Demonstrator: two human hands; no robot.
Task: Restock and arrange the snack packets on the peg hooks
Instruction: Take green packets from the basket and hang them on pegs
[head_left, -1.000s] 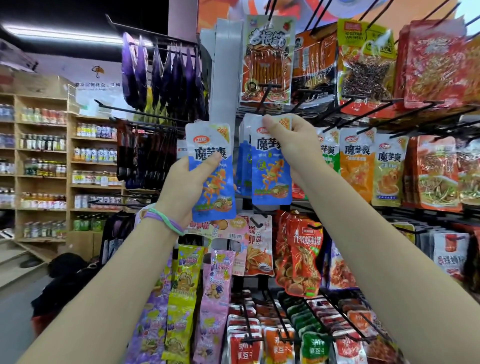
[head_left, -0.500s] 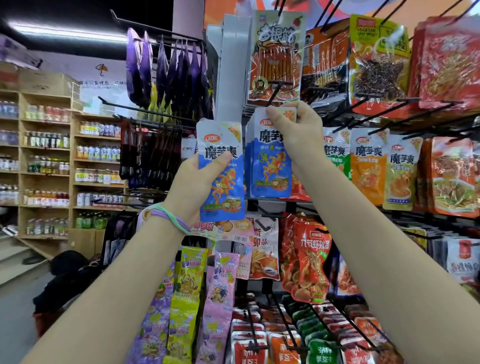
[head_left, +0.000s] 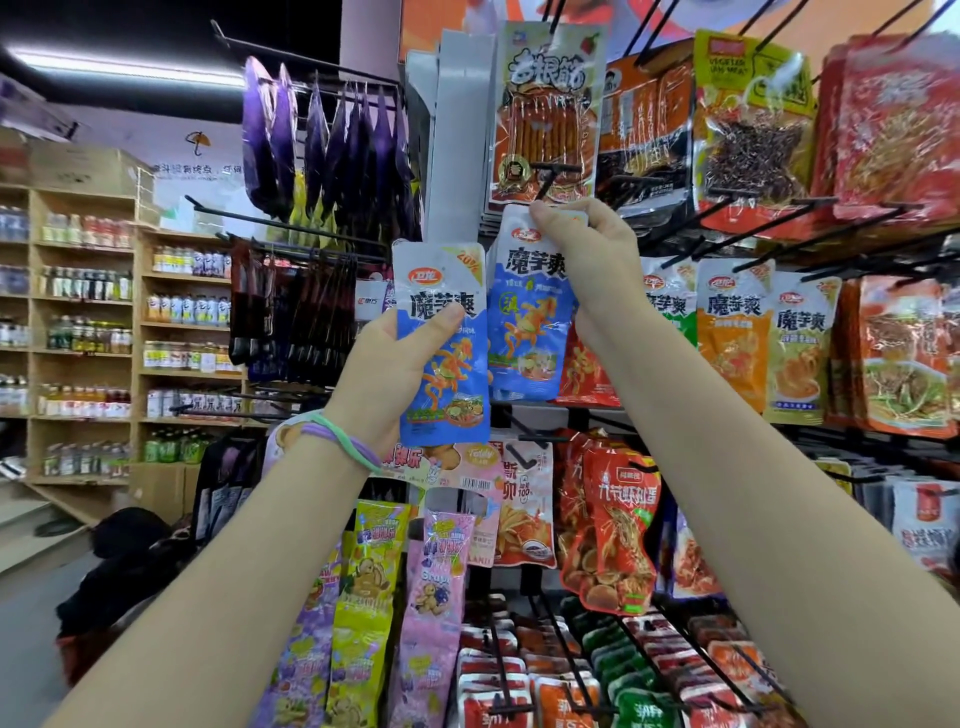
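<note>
Shop peg rack (head_left: 769, 218): blue-white foil snack packet (head_left: 530, 317) raised higher by pinching right hand (head_left: 587, 260); second blue packet (head_left: 441, 353), upright lengthwise, gripped in left hand (head_left: 384, 374)

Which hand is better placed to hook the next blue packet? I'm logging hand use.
Right, probably: the right hand already pinches the top of a blue packet just under the peg hook; the left hand holds its spare packet lower.
</note>
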